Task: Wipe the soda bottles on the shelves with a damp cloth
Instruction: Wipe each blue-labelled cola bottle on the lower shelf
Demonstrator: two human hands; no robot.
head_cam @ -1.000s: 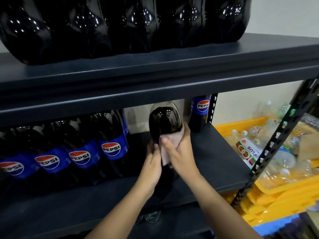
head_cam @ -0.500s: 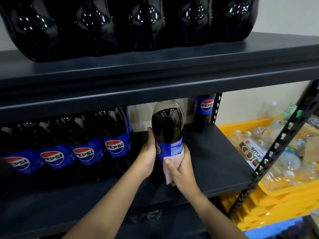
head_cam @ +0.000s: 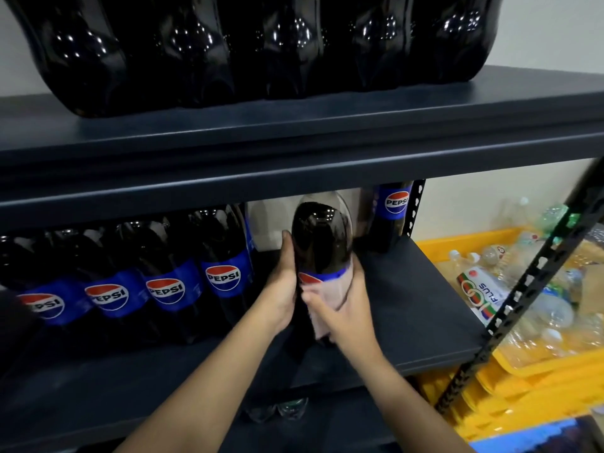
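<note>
A large dark Pepsi bottle (head_cam: 322, 240) with a blue label stands on the middle shelf (head_cam: 408, 308). My left hand (head_cam: 284, 286) grips its left side, thumb up along the bottle. My right hand (head_cam: 346, 308) holds a pale pink cloth (head_cam: 333, 294) wrapped around the label, fingers curled round the bottle's front. The bottle's lower part is hidden behind my hands. A row of Pepsi bottles (head_cam: 225, 276) stands to the left, and one more Pepsi bottle (head_cam: 394, 207) stands at the back right.
The upper shelf (head_cam: 294, 138) carries several dark bottles (head_cam: 261, 44). A black perforated post (head_cam: 523, 289) slants at the right. Behind it, yellow crates (head_cam: 539, 380) hold clear plastic bottles. Some glassware (head_cam: 287, 408) shows on the shelf below.
My right hand with the cloth slid down from the bottle's shoulder to the label. The left hand moved up the bottle's left side. The bottle turned, showing its logo.
</note>
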